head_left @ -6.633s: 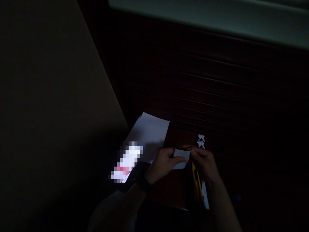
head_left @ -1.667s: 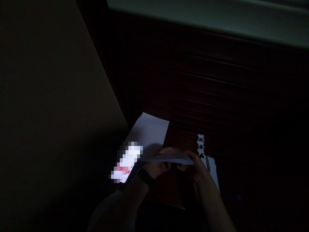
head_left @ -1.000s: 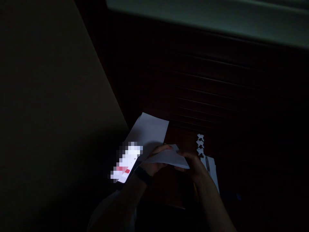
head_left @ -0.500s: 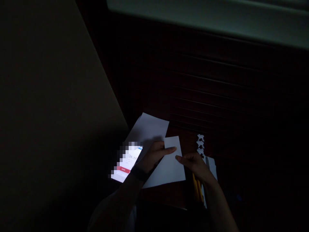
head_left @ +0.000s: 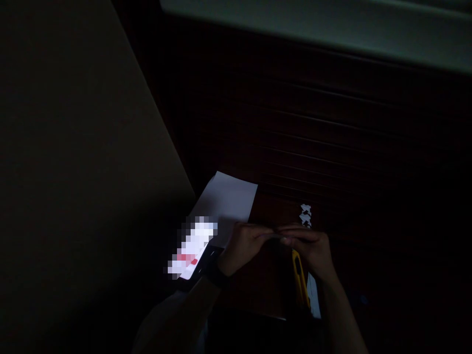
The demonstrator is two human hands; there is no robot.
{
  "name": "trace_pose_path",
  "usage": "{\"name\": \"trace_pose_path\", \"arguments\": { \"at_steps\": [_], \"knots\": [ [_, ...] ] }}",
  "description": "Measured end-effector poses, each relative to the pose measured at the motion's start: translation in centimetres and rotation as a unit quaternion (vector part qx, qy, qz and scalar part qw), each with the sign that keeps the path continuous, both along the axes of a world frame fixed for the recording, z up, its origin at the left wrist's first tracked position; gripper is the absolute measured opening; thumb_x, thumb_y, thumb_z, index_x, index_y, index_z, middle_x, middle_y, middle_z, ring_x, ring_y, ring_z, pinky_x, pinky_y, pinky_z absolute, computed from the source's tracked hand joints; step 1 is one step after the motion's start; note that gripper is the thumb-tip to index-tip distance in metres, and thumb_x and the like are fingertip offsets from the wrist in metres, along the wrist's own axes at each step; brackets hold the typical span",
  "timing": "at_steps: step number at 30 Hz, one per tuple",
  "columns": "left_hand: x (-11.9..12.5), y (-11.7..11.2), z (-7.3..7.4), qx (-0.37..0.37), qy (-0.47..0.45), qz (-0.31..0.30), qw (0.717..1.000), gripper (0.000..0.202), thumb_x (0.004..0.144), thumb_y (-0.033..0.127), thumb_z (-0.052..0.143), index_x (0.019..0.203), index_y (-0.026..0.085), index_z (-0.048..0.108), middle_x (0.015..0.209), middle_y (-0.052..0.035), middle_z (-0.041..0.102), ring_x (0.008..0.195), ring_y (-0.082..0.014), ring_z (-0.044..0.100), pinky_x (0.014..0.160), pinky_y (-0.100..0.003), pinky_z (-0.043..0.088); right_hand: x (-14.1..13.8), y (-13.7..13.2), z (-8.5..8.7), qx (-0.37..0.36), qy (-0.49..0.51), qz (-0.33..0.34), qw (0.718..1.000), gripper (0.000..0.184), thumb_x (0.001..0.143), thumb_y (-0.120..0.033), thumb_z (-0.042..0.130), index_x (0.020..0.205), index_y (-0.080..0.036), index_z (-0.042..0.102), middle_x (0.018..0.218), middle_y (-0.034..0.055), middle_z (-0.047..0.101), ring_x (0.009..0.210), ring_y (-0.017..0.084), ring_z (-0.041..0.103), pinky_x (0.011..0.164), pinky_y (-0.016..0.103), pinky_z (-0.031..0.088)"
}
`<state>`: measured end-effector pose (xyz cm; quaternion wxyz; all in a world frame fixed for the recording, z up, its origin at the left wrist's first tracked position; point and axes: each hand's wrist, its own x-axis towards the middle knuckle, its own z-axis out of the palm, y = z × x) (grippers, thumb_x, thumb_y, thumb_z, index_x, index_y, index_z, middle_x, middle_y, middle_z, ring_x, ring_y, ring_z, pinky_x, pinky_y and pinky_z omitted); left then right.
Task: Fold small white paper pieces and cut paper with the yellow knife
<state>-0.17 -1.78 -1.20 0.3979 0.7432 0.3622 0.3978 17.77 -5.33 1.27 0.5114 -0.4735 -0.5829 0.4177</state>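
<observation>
My left hand (head_left: pixel 246 244), with a dark band on its wrist, pinches one side of a sheet of paper (head_left: pixel 272 235). The sheet is seen nearly edge-on, so only a thin strip of it shows. On its other side my right hand (head_left: pixel 312 246) grips it, fingers closed and close to the left ones. A yellow box cutter (head_left: pixel 301 282) lies on the dark table below my right hand. Beyond the left hand, a larger white sheet of paper (head_left: pixel 234 199) rests flat.
A lit phone (head_left: pixel 195 250), partly pixelated, is left of my left wrist. Small folded white paper pieces (head_left: pixel 306 215) lie in a row past my right hand, and a white strip (head_left: pixel 313 295) is beside the cutter. A wall (head_left: pixel 92 123) stands at the left.
The paper in my hands has turned from showing its white face to nearly edge-on. My right hand has shifted slightly up, fingers now closed on the sheet, and more of the cutter shows.
</observation>
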Motion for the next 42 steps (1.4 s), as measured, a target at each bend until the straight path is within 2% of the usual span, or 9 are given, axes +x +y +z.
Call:
{"name": "trace_pose_path", "arguments": {
  "at_steps": [4, 8, 13, 17, 20, 23, 27, 36, 42],
  "knots": [
    [-0.2, 0.1, 0.0, 0.032, 0.032, 0.002, 0.999, 0.02, 0.085, 0.019, 0.053, 0.091, 0.023, 0.071, 0.087, -0.0014, 0.072, 0.077, -0.0141, 0.065, 0.072, -0.025, 0.047, 0.2, 0.1, 0.1, 0.016, 0.004, 0.008, 1.0, 0.012, 0.07, -0.017, 0.072, 0.077, -0.027, 0.074, 0.089, 0.0028, 0.072, 0.09, 0.022, 0.064, 0.082, 0.037, 0.049],
    [0.0, -0.1, 0.4, 0.021, 0.037, 0.005, 0.999, 0.017, 0.083, 0.021, 0.055, 0.086, 0.021, 0.072, 0.084, -0.002, 0.072, 0.074, -0.0143, 0.064, 0.069, -0.024, 0.046, 0.2, 0.1, -0.1, 0.018, 0.025, -0.002, 1.0, 0.009, 0.068, -0.017, 0.073, 0.071, -0.025, 0.074, 0.085, 0.0031, 0.072, 0.087, 0.022, 0.064, 0.081, 0.037, 0.049],
    [0.4, -0.6, 1.0, -0.087, 0.025, 0.018, 0.996, 0.023, 0.077, 0.034, 0.062, 0.073, 0.014, 0.073, 0.067, -0.0023, 0.069, 0.06, -0.0144, 0.06, 0.053, -0.021, 0.043, 0.1, 0.0, -0.5, -0.021, 0.021, -0.098, 0.995, 0.003, 0.07, -0.025, 0.072, 0.069, -0.022, 0.073, 0.076, 0.0021, 0.071, 0.076, 0.02, 0.064, 0.071, 0.031, 0.049],
    [0.6, -0.6, 1.2, -0.18, -0.024, -0.023, 0.983, 0.028, 0.076, 0.037, 0.062, 0.071, 0.011, 0.071, 0.067, -0.0017, 0.067, 0.06, -0.0138, 0.058, 0.051, -0.02, 0.041, 0.1, 0.0, -1.0, -0.096, -0.001, -0.191, 0.977, 0.017, 0.07, -0.034, 0.071, 0.064, -0.019, 0.069, 0.056, -0.0016, 0.062, 0.053, 0.013, 0.055, 0.053, 0.025, 0.042],
    [0.6, -0.2, 1.1, -0.233, -0.071, -0.018, 0.97, 0.028, 0.074, 0.037, 0.064, 0.073, 0.01, 0.069, 0.07, -0.0035, 0.067, 0.063, -0.0149, 0.059, 0.052, -0.021, 0.043, 0.1, 0.2, -1.4, -0.114, -0.023, -0.164, 0.98, 0.022, 0.072, -0.038, 0.068, 0.069, -0.017, 0.07, 0.061, 0.0, 0.064, 0.057, 0.014, 0.055, 0.055, 0.025, 0.041],
    [0.5, 0.2, 0.9, -0.303, -0.111, -0.003, 0.946, 0.028, 0.071, 0.037, 0.067, 0.079, 0.011, 0.069, 0.076, -0.0054, 0.069, 0.066, -0.0172, 0.062, 0.055, -0.024, 0.046, -0.2, 0.4, -1.5, -0.119, -0.059, -0.126, 0.983, 0.026, 0.072, -0.04, 0.067, 0.065, -0.015, 0.067, 0.06, 0.0006, 0.062, 0.057, 0.014, 0.053, 0.054, 0.024, 0.039],
    [0.4, 0.5, 0.8, -0.36, -0.133, -0.006, 0.923, 0.028, 0.068, 0.036, 0.07, 0.083, 0.013, 0.069, 0.08, -0.0061, 0.07, 0.069, -0.0188, 0.064, 0.059, -0.026, 0.048, -0.6, 0.5, -1.6, -0.107, -0.091, -0.133, 0.981, 0.03, 0.074, -0.041, 0.064, 0.059, -0.015, 0.063, 0.054, -0.0011, 0.055, 0.053, 0.012, 0.047, 0.051, 0.023, 0.036],
    [0.2, 0.5, 0.6, -0.389, -0.17, -0.003, 0.905, 0.028, 0.067, 0.034, 0.071, 0.082, 0.011, 0.069, 0.077, -0.0073, 0.07, 0.066, -0.018, 0.064, 0.058, -0.026, 0.047, -0.9, 0.7, -2.1, -0.113, -0.093, -0.093, 0.985, 0.033, 0.076, -0.042, 0.061, 0.056, -0.016, 0.057, 0.052, -0.0033, 0.049, 0.051, 0.01, 0.041, 0.049, 0.022, 0.031],
    [0.0, 0.3, 0.5, -0.388, -0.17, 0.001, 0.906, 0.028, 0.069, 0.037, 0.069, 0.079, 0.011, 0.068, 0.076, -0.0078, 0.069, 0.065, -0.0175, 0.063, 0.058, -0.027, 0.046, -0.8, 0.6, -2.0, -0.184, -0.005, -0.053, 0.981, 0.035, 0.071, -0.042, 0.065, 0.051, -0.016, 0.055, 0.05, -0.0037, 0.049, 0.049, 0.009, 0.041, 0.048, 0.022, 0.031]
  ]
}}
